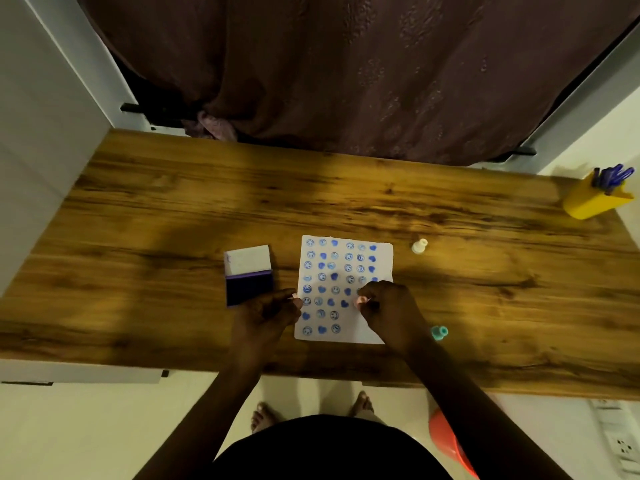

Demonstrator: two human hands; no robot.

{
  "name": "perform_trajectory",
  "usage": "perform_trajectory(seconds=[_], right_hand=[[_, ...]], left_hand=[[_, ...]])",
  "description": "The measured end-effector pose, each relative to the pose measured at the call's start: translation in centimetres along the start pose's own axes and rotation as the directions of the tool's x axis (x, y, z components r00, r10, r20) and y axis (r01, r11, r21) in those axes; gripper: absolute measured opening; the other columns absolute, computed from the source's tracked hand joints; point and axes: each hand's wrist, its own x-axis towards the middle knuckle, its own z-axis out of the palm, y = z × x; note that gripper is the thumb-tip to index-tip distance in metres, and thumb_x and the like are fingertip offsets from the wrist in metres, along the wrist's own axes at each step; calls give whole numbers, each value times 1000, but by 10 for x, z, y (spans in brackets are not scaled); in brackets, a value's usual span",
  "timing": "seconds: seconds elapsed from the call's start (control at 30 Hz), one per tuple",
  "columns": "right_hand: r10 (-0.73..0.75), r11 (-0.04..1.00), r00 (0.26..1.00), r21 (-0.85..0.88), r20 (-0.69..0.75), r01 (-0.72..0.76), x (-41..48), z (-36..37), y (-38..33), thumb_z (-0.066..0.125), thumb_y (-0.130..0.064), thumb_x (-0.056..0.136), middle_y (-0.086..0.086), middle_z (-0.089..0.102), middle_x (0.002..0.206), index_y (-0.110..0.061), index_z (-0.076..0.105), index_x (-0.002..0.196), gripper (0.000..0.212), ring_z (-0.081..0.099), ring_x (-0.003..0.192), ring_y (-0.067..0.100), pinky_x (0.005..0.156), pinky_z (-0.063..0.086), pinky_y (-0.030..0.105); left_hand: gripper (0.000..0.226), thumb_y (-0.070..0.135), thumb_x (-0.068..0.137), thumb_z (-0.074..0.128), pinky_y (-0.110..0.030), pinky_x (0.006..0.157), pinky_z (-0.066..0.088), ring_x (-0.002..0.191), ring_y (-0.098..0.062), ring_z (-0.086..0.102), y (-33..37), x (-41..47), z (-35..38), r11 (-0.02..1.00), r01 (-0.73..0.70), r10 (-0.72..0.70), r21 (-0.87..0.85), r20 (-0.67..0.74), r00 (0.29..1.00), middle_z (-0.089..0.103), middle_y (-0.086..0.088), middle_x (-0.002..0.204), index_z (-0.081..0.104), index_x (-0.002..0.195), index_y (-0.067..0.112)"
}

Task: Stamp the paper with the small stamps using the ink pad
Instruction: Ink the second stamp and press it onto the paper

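A white paper [346, 258] covered with several blue smiley and heart prints lies on the wooden table [173, 209]. My right hand [388, 306] is closed around a small pink stamp [361, 300], held over the paper's lower right part. My left hand [270, 310] rests at the paper's left edge, fingers bent, fingertips touching the sheet. The open ink pad [249, 287], dark blue with its white lid [247, 259] flipped back, sits just left of the paper beside my left hand. A white stamp [419, 245] and a teal stamp [439, 332] lie right of the paper.
A yellow holder [594, 202] with several blue pens stands at the table's far right corner. A dark curtain [346, 71] hangs behind the table. An orange object [446, 441] sits on the floor by my feet, under the near edge.
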Motion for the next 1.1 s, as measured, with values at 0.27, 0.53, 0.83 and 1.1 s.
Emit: perform_trajectory(seconds=[0.27,0.53,0.83,1.1], right_hand=[[44,999,999,-30,19,-43,1,10,2,69,-25,96,4,75,122,-16,75,118,24,71,111,20,97,60,37],[33,990,999,-136,25,-29,6,11,0,66,-31,98,3,75,121,-17,75,116,25,70,108,19,94,59,32],[77,993,997,94,6,-78,6,-16,3,78,-29,90,-1,77,112,-17,76,105,19,72,103,11,82,56,14],[244,586,969,793,23,-167,-17,-79,-5,90,-26,75,-3,82,92,-25,80,95,23,79,86,13,67,61,21]], left_hand=[[21,40,70,81,-18,64,61,92,-4,78,-5,1,-2,999,14,-14,38,-2,1000,80,21,98,74,86,50],[21,33,76,84,-28,70,65,95,-9,79,-6,3,7,997,21,-22,79,5,1000,80,15,103,75,90,46],[23,17,82,82,-26,69,65,94,-9,78,-2,2,21,989,105,-108,100,29,994,82,11,97,78,105,21],[30,6,85,79,-18,68,61,92,-9,79,14,-1,46,993,101,-109,62,162,981,83,5,98,77,113,17]])
